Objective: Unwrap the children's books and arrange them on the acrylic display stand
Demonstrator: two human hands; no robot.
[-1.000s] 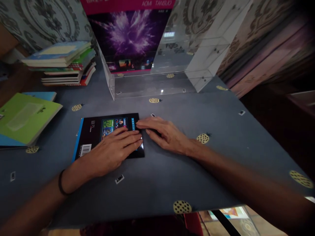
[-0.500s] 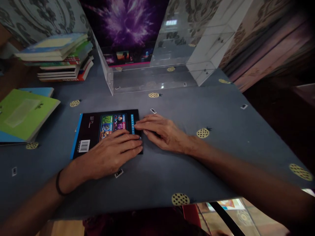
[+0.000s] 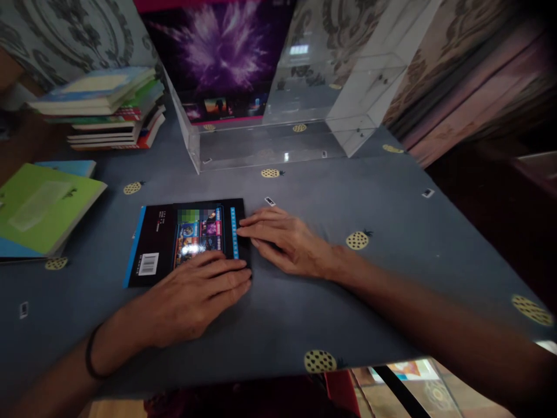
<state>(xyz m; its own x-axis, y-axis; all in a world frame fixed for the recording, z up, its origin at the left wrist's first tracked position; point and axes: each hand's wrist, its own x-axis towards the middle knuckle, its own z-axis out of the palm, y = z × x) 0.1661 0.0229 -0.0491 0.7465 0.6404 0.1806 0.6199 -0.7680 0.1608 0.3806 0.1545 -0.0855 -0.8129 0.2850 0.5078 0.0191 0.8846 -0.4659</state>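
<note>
A dark book with a blue spine, a barcode and small coloured pictures lies closed on the tablecloth. Its near right part is covered by my left hand, which rests with fingers stretched out and slightly apart. My right hand lies to the right of the book, its fingertips touching the book's right edge. The fingers of this hand are extended too, and neither hand grips anything. A dark band circles my left wrist.
Behind the book stands a clear acrylic rack holding a purple-and-black book. A stack of books is at the back left, with a green book nearer. The grey tablecloth bears pineapple prints.
My left hand has slid toward me, uncovering more of the book's pictures. My right hand stays at the book's right edge. The view has tilted slightly.
</note>
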